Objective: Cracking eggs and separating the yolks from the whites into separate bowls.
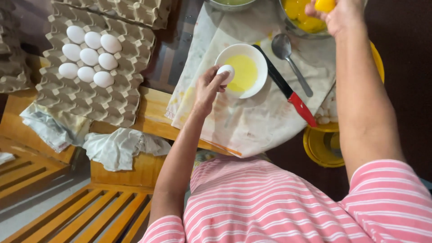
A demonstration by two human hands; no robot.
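My left hand (208, 86) grips a white egg (226, 72) at the rim of a small white bowl (257, 60) that holds pale yellow liquid. My right hand (340, 15) is stretched far forward with a yellow yolk (324, 5) in its fingers, over a metal bowl (300, 20) full of yolks. Between the two bowls lie a metal spoon (288, 54) and a knife (288, 92) with a black blade and red handle, all on a stained cloth (252, 121).
A cardboard egg tray (99, 101) at the left carries several white eggs (89, 56). More trays lie behind it. Crumpled cloths (119, 148) rest on a wooden bench (148, 108). A yellow container (322, 145) stands under my right forearm.
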